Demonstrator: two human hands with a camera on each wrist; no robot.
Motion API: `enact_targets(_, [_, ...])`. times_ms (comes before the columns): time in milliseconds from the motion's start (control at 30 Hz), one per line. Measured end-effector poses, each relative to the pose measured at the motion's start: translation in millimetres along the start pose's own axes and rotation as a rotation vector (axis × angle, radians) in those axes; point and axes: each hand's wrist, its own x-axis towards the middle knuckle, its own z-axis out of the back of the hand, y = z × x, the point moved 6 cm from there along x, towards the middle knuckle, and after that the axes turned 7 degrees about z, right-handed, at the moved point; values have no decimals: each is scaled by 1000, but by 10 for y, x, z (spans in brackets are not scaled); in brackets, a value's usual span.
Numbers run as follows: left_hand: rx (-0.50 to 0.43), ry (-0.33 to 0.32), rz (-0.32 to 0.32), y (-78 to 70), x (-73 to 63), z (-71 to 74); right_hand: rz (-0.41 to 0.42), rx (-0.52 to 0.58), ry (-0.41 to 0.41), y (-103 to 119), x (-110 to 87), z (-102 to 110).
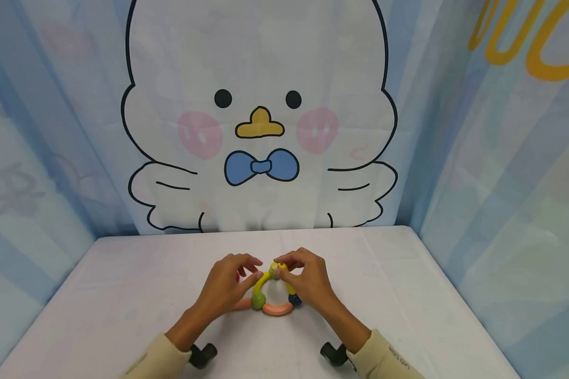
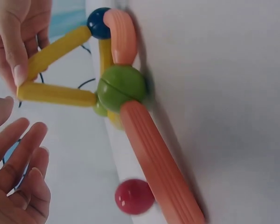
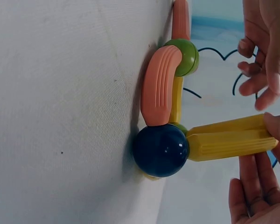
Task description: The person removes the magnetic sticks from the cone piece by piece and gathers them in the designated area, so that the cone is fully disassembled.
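A toy frame of ribbed rods and balls stands on the table. In the right wrist view, my right hand pinches the meeting ends of two raised yellow rods between thumb and fingers. One of these rods rises from a dark blue ball. A curved salmon rod links the blue ball to a green ball. From the green ball a longer salmon rod runs out, a red ball beside it. My left hand hovers at the frame's left with loosely bent fingers, holding nothing.
The white table runs back to a curtain with a cartoon bird on it. Curtains also flank both sides. Dark devices sit by the wrists, next to the beige sleeves.
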Motion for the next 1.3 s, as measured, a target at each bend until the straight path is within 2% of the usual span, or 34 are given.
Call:
enact_targets(100, [-60, -8, -6, -38, 65, -66, 2, 17, 0, 2, 2, -4])
enact_targets(267, [-158, 2, 32, -25, 142, -140, 9, 24, 5, 0, 4, -11])
enact_targets(533, [-192, 28, 38, -25, 183, -201, -7, 31, 13, -21, 8, -2])
enact_targets(833, [-185, 61, 60, 1, 107, -267, -13, 41, 2, -39, -1, 27])
enact_targets(933, [-163, 66, 34, -16, 63, -292, -27, 45, -3, -56, 4, 33])
enact_targets(1100, [-65, 70, -25, -57, -28, -335, -34, 42, -2, -69, 4, 48])
enact_targets(1300, [10, 161, -24, -51, -107, -441, -35, 44, -20, -70, -7, 80])
